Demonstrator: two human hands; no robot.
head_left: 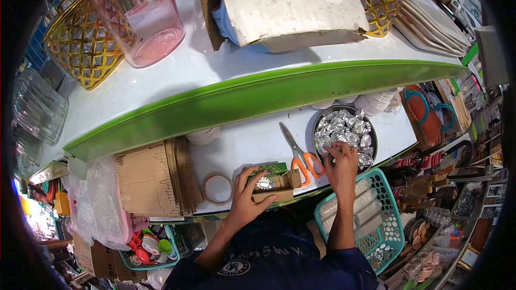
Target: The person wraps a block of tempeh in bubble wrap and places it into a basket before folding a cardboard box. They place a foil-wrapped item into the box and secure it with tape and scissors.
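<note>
My left hand (248,195) grips a small open cardboard box (284,193) at the shelf's front edge, thumb on the near side and fingers over the far side. One silver foil-wrapped piece (264,183) lies inside it. My right hand (342,162) reaches over the near rim of a round dark pan (374,138), its fingers curled together among the pieces. Many crumpled foil-wrapped pieces (344,124) fill the pan. Whatever is between my right fingertips is too hidden to make out. Orange-handled scissors (301,162) lie between the box and the pan, blades pointing away.
A tape roll (205,188) and stacked flat cardboard (145,180) are left of the box. A green-edged upper shelf (258,94) overhangs the work surface, with a large carton (295,5) on it. Below my right arm sits a teal basket (395,220).
</note>
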